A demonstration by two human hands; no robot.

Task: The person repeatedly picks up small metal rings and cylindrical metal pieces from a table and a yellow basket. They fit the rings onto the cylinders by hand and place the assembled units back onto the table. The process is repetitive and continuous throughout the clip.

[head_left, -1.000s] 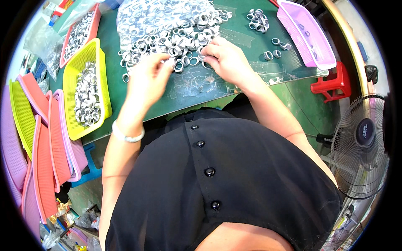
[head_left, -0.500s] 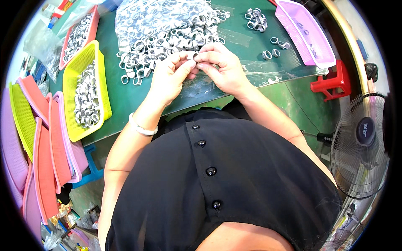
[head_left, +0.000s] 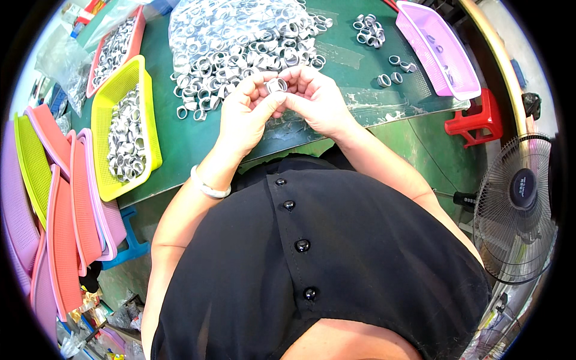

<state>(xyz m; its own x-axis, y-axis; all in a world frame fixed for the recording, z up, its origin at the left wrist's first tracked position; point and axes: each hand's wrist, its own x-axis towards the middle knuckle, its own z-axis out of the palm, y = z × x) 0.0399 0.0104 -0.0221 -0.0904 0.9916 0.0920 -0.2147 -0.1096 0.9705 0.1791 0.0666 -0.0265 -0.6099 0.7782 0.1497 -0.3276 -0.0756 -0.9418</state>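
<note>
A silver-grey metal ring (head_left: 276, 86) is pinched between the fingertips of both hands above the near edge of the table. My left hand (head_left: 245, 111) grips it from the left, thumb below and fingers curled behind. From the right, my right hand (head_left: 319, 102) holds the same ring with thumb and fingers. Just beyond the hands lies a big heap of similar rings (head_left: 210, 75), partly inside a clear plastic bag (head_left: 228, 30). Two small groups of rings (head_left: 369, 30) lie apart on the right of the green table (head_left: 342, 78).
At the left, a yellow-green basket (head_left: 157, 144) and a red basket (head_left: 139, 36) hold many rings. A purple basket (head_left: 414, 45) with a few rings stands at the right. Stacked empty baskets (head_left: 60, 234), a red stool (head_left: 483, 120) and a fan (head_left: 510, 210) flank me.
Both hands have turned the ring, so its opening now shows more fully. The right fingers have curled further round, and the hands have shifted slightly nearer.
</note>
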